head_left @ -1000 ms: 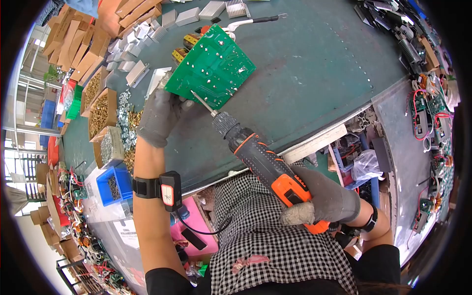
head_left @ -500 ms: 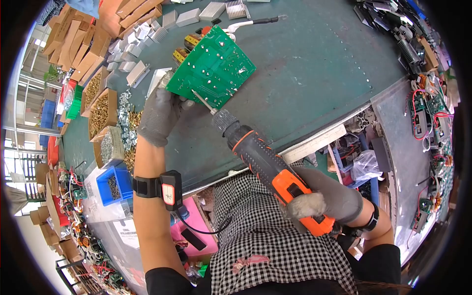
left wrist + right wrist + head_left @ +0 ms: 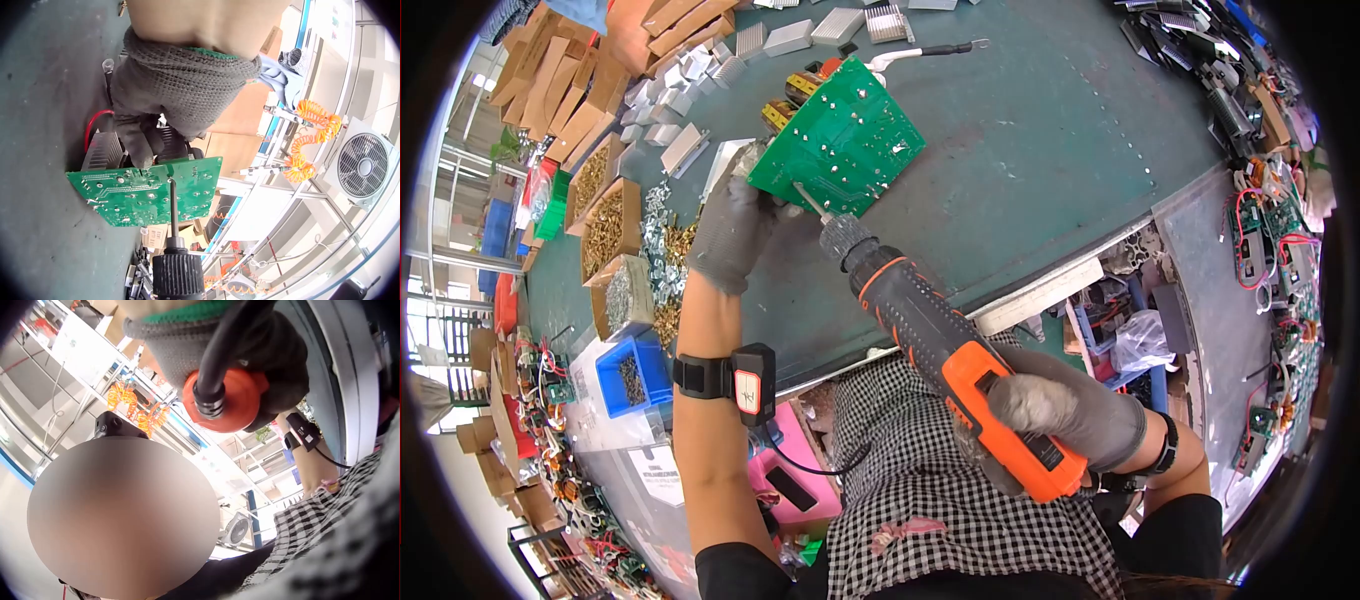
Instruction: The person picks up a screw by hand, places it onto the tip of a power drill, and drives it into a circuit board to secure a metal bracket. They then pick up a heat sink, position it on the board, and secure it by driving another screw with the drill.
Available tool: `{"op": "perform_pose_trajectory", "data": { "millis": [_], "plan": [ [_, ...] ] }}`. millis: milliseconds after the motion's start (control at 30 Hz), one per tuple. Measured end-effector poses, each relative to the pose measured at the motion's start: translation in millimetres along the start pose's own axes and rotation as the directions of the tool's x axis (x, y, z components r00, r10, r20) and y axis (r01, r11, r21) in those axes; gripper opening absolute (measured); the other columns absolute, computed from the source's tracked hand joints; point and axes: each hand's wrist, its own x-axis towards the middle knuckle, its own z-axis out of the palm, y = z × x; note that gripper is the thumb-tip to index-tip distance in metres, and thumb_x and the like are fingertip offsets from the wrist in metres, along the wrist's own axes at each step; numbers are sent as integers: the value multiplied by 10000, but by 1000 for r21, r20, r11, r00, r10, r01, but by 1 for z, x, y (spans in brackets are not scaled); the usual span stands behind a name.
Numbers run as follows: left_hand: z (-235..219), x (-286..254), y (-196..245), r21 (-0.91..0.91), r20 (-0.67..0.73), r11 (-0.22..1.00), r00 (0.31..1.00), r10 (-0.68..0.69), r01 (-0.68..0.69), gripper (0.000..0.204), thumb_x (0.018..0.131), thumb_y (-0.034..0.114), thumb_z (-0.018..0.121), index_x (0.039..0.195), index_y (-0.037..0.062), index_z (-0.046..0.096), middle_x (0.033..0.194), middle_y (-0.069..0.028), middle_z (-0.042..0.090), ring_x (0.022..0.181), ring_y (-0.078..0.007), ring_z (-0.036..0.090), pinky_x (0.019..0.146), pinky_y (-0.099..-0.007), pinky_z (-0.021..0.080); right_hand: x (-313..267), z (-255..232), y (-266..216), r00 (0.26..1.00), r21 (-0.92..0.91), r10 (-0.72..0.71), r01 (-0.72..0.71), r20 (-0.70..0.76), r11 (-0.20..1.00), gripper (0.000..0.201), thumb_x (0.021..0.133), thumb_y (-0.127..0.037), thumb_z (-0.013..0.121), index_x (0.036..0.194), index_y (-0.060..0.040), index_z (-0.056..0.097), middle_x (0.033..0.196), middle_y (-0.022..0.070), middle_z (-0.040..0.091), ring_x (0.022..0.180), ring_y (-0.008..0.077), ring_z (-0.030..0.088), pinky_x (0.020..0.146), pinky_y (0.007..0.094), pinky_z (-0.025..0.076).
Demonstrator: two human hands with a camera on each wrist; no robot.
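Observation:
My gloved left hand (image 3: 735, 235) grips a green circuit board (image 3: 840, 140) by its near-left edge, tilted up with its soldered side facing me. In the left wrist view, the gloved fingers (image 3: 142, 153) curl behind the board (image 3: 125, 203), beside a finned heat sink (image 3: 103, 152). My gloved right hand (image 3: 1090, 415) holds an orange and black electric screwdriver (image 3: 915, 310), thumb on top of its orange body. The driver's bit (image 3: 174, 206) meets the board near the edge by the left hand. From the driver's orange end (image 3: 237, 403) a black cable runs.
Boxes of brass screws (image 3: 605, 225), loose metal clips (image 3: 657, 230) and a blue bin (image 3: 633, 378) stand at the left. Heat sinks (image 3: 788, 38) line the far side of the green table (image 3: 1020, 150). Wired boards (image 3: 1270, 240) lie at the right.
The screwdriver and right hand have shifted slightly down and right, and the right thumb has moved up onto the orange body. Board and left hand have shifted slightly right in view.

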Motion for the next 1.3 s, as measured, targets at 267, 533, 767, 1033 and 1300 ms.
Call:
{"op": "perform_pose_trajectory", "data": {
  "millis": [267, 533, 767, 1033, 1300],
  "plan": [
    [-12, 3, -15, -57, -33, 998, 999, -23, 21, 430, 1003, 394, 340, 1170, 36, 510, 924, -57, 547, 801, -124, 542, 725, -292, 537, -12, 11, 5, 989, -102, -59, 46, -133, 994, 694, 770, -555, 682, 1155, -18, 468, 897, 88, 596, 640, 154, 621, 526, 269, 526],
    [-2, -2, -14, 144, -43, 988, 997, 70, -63, 391, 986, 355, 322, 1100, 50, 537, 814, -21, 497, 748, -102, 494, 669, -268, 516, -12, -1, 8, 991, -246, -57, 25, -121, 969, 645, 894, -448, 601, 1328, -20, 391, 1004, 36, 539, 886, 86, 508, 770, 250, 449],
    [3, -3, -7, -88, -96, 993, 992, -81, 72, 401, 990, 348, 326, 1156, 46, 531, 839, -14, 509, 760, -89, 497, 667, -264, 514, -10, -1, 8, 992, -256, -59, 28, -113, 966, 634, 886, -442, 604, 1307, -10, 409, 960, 34, 544, 840, 92, 512, 738, 256, 453],
    [4, 0, -7, -57, -76, 998, 997, -12, 7, 468, 1006, 416, 344, 1225, 36, 506, 854, -5, 524, 728, -85, 500, 650, -251, 509, -9, 2, 2, 991, -111, 25, -40, -135, 993, 575, 878, -393, 639, 1264, -17, 437, 943, 36, 549, 851, 95, 528, 733, 274, 465],
    [8, 1, -6, -79, -83, 993, 993, 83, -89, 431, 999, 381, 404, 1202, 16, 512, 888, -28, 562, 749, -95, 512, 641, -254, 496, -10, 21, -14, 977, -415, -71, -19, -199, 909, 579, 860, -356, 671, 1264, -22, 426, 903, 45, 558, 811, 114, 567, 709, 296, 494]
  ]
}}
